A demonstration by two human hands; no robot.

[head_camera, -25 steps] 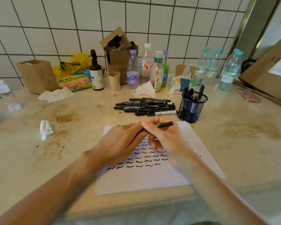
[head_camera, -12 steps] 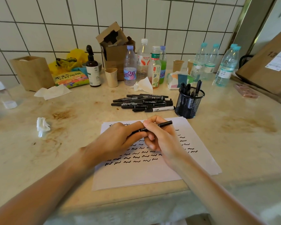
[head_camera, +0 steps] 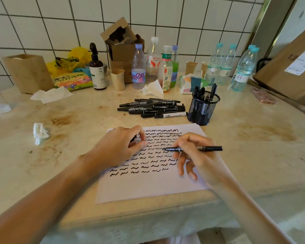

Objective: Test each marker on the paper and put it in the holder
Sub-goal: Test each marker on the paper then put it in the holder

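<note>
**Black marker uncapped over the paper**

Black marker [head_camera: 192, 149] held in right hand [head_camera: 199, 155], lying nearly level, tip pointing left above the squiggle rows. Left hand [head_camera: 120, 147] rests on the paper [head_camera: 148, 187], fingers curled round a small dark piece — probably the cap. Paper lies at the bench's [head_camera: 253, 155] near edge. Mesh holder [head_camera: 203, 110] just beyond the paper's far right corner; loose markers [head_camera: 151, 108] beside it.

Hands have separated since the earlier frames. Right hand [head_camera: 199, 155] now holds the uncapped marker [head_camera: 192, 149] alone, tip pointing left over the paper [head_camera: 148, 187] at frame centre. Left hand [head_camera: 120, 147] has drawn left, curled around the cap [head_camera: 134, 138].
</note>
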